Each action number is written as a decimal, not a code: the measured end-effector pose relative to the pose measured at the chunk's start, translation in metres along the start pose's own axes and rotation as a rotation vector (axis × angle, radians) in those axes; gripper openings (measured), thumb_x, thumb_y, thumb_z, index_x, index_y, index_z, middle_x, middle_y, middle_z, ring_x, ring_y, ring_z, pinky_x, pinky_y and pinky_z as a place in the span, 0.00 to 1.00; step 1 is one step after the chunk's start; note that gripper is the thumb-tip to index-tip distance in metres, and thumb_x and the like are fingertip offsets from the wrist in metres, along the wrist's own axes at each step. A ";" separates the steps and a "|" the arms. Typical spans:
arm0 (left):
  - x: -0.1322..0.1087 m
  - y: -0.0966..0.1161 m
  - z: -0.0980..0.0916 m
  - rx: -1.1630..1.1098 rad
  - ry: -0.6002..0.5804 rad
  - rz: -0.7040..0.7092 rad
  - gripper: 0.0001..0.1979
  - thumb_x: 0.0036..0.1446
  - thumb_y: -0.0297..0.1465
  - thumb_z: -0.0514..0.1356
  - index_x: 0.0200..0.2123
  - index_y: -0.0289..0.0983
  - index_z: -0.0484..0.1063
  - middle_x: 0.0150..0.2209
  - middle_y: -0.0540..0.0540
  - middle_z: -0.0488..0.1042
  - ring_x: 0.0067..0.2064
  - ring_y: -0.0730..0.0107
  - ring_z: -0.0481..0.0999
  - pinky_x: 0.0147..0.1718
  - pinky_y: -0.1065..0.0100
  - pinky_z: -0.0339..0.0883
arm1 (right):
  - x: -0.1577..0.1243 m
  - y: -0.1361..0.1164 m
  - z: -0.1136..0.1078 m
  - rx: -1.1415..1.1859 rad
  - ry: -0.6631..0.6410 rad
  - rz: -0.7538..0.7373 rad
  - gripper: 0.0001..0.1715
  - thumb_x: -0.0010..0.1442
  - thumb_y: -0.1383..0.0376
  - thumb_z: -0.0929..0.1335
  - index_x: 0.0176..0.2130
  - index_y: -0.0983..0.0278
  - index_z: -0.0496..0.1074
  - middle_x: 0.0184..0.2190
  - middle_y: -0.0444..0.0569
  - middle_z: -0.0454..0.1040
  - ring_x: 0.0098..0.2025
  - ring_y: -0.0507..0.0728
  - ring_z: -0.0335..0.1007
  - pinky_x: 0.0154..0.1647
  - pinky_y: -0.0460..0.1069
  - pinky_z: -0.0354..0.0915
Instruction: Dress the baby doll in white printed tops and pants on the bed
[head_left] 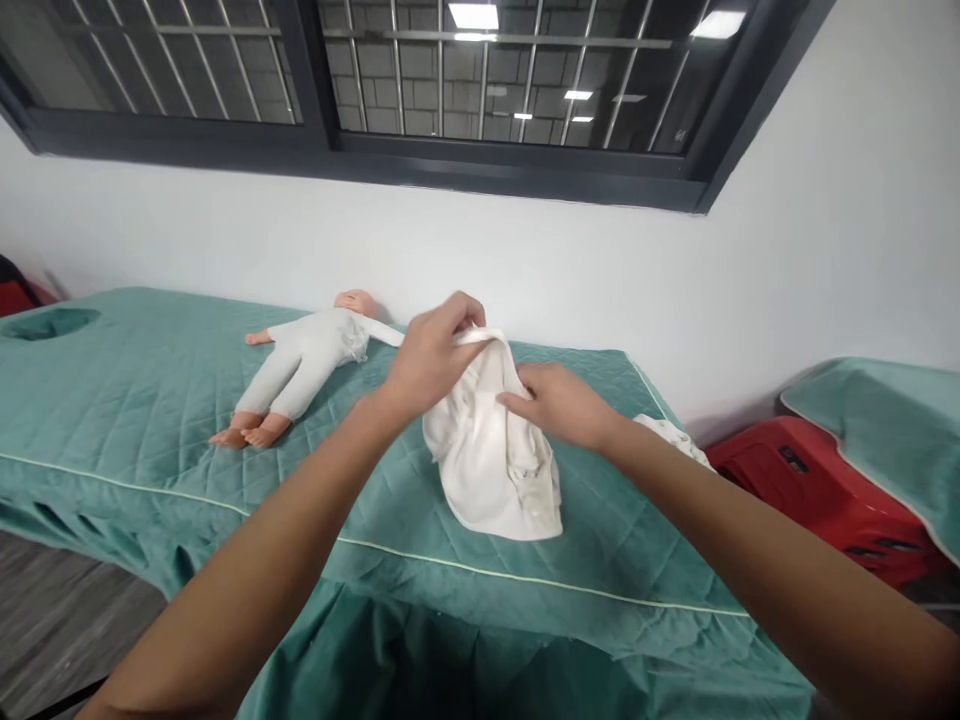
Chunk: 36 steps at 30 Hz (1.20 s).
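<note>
A white baby garment (491, 460) hangs bunched above the green quilted bed (135, 400). My left hand (431, 355) pinches its top edge and holds it up. My right hand (559, 400) grips the cloth's right side, fingers closed into the folds. A baby doll (304, 360) in a white suit lies on its back on the bed to the left of my hands, its head toward the wall. Another piece of white cloth (671, 435) lies on the bed behind my right wrist.
The bed stands against a white wall under a dark-framed window (480, 110). A red plastic stool (825, 490) sits on the floor at the right, beside a second green-covered bed (892, 430). The bed has a face hole (49, 322) at far left.
</note>
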<state>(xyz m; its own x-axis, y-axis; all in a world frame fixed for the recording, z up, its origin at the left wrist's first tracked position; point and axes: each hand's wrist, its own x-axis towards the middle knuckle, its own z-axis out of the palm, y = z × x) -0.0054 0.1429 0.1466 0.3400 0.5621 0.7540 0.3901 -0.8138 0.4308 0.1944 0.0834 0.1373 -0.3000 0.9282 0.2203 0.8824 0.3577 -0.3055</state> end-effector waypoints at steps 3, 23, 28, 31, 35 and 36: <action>0.004 0.002 -0.019 0.123 0.025 0.096 0.03 0.59 0.29 0.58 0.37 0.39 0.71 0.33 0.50 0.73 0.36 0.69 0.71 0.38 0.68 0.63 | -0.008 -0.001 -0.023 -0.256 0.096 -0.009 0.15 0.68 0.58 0.59 0.36 0.61 0.69 0.37 0.49 0.74 0.36 0.56 0.67 0.32 0.48 0.53; -0.032 -0.026 -0.070 0.489 0.136 -0.057 0.12 0.57 0.25 0.52 0.43 0.38 0.69 0.41 0.45 0.75 0.42 0.63 0.74 0.38 0.66 0.64 | -0.050 -0.011 -0.059 -0.438 0.264 0.369 0.05 0.56 0.61 0.66 0.32 0.59 0.63 0.23 0.45 0.68 0.24 0.55 0.59 0.27 0.49 0.50; -0.052 -0.061 -0.070 0.129 0.072 -0.255 0.08 0.58 0.28 0.52 0.41 0.40 0.68 0.40 0.47 0.76 0.42 0.63 0.74 0.40 0.65 0.68 | -0.059 -0.008 -0.043 -0.573 0.071 0.410 0.12 0.62 0.55 0.64 0.32 0.59 0.67 0.26 0.48 0.72 0.26 0.57 0.64 0.29 0.50 0.52; -0.057 -0.065 -0.068 0.005 0.074 -0.261 0.07 0.59 0.30 0.52 0.40 0.40 0.67 0.39 0.48 0.74 0.41 0.66 0.73 0.38 0.66 0.68 | -0.061 -0.016 -0.035 -0.378 0.085 0.348 0.14 0.64 0.54 0.62 0.32 0.58 0.68 0.30 0.46 0.75 0.31 0.58 0.68 0.29 0.49 0.55; -0.050 -0.064 -0.071 -0.077 0.063 -0.199 0.06 0.61 0.30 0.50 0.38 0.40 0.66 0.39 0.48 0.74 0.40 0.67 0.73 0.38 0.67 0.69 | -0.058 -0.027 -0.030 -0.214 0.173 0.270 0.13 0.64 0.55 0.62 0.34 0.58 0.70 0.33 0.45 0.77 0.35 0.58 0.71 0.32 0.50 0.60; -0.048 -0.065 -0.073 -0.071 0.079 -0.189 0.06 0.61 0.29 0.49 0.38 0.40 0.66 0.39 0.48 0.74 0.40 0.67 0.73 0.38 0.66 0.69 | -0.057 -0.029 -0.030 -0.227 0.184 0.259 0.14 0.65 0.54 0.62 0.35 0.58 0.71 0.35 0.46 0.77 0.36 0.59 0.71 0.34 0.50 0.61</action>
<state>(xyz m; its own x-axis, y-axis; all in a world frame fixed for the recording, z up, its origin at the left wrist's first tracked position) -0.1093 0.1576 0.1186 0.1967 0.6949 0.6917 0.3786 -0.7046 0.6002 0.1968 0.0174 0.1618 -0.0052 0.9434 0.3316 0.9843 0.0634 -0.1649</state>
